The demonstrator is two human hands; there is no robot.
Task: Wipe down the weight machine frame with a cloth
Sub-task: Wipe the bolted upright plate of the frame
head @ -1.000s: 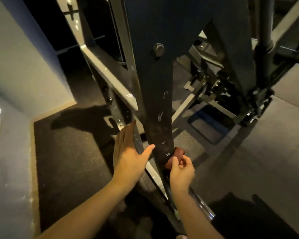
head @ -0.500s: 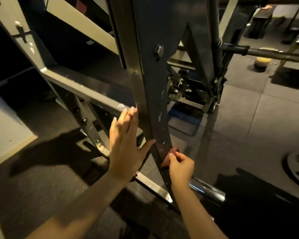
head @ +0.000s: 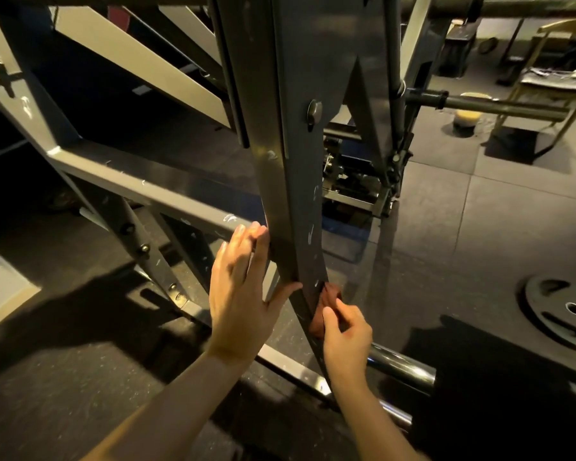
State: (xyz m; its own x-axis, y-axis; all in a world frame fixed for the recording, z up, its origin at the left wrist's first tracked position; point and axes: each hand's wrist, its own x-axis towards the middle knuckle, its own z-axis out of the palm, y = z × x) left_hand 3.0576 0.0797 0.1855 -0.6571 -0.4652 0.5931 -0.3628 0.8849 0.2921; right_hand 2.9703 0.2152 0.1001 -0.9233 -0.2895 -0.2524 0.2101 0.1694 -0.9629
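A dark grey upright post of the weight machine frame [head: 296, 168] runs down the middle of the head view, scuffed with pale marks. My left hand [head: 240, 291] lies flat against the post's left side, fingers straight, thumb touching its front edge. My right hand [head: 345, 334] grips a small reddish-brown cloth [head: 325, 306] and holds it against the post's right edge low down. Most of the cloth is hidden behind the post and my fingers.
A grey cross beam [head: 140, 181] runs left from the post. A chrome bar [head: 399, 366] lies on the floor beneath my right hand. A weight plate [head: 562, 311] lies on the dark mat at right. A bench frame [head: 546, 78] stands at far right.
The view has tilted up and swung right, showing more of the gym floor. Both hands sit slightly higher on the post than a second ago, with the cloth still at its right edge.
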